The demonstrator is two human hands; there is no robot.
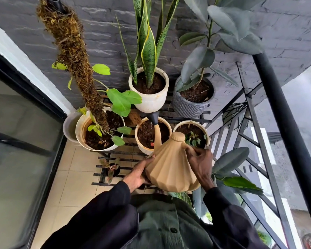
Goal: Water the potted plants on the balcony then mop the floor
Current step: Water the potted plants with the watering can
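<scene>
The watering can (171, 169), gripped by the curled fingers of the right hand (199, 164) and cupped underneath by the left hand (138, 175), tilts its spout (154, 116) over the middle pot's (140, 148) far rim, so water could overshoot onto the rack (187, 116).

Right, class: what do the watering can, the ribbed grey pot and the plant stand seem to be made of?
The watering can: probably moulded plastic, matte tan, with crisp pleated facets and no shine. The ribbed grey pot: likely ceramic or cement, judging by its dull, speckled, grooved wall. The plant stand: thin black slats, perhaps painted metal, though wood is possible.
</scene>
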